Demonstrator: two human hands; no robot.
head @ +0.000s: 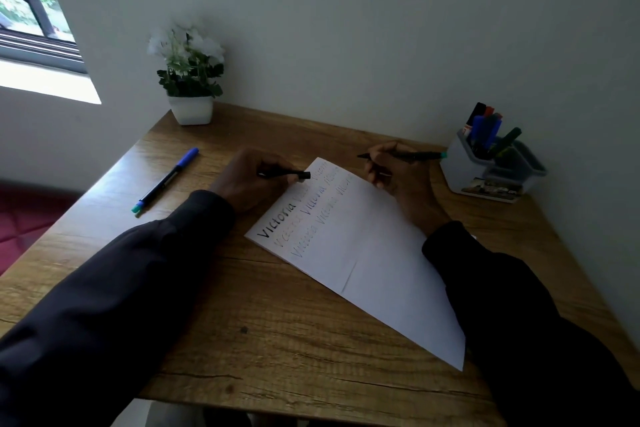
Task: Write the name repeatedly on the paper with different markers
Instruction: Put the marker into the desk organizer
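Paper [363, 253], rows of a name written on it, is laid slanted on the wooden worktop [277, 329], its far end flanked by a left hand [247, 180] curled round a short black piece [289, 174] and a right hand [386, 168] gripping a teal-ended marker [415, 156], while markers [486, 126] are stood in a grey holder [460, 172] beside the wall [381, 45].

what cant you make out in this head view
All in the head view:
- Paper: far words in each row are faint and blurred; the left hand covers part of the top row.
- Black piece the left hand grips: cap or whole marker, fingers hide the rest.
- Marker in the right hand: tip too small to tell capped or bare.
- Holder: front label blurred; its markers overlap, count unclear.
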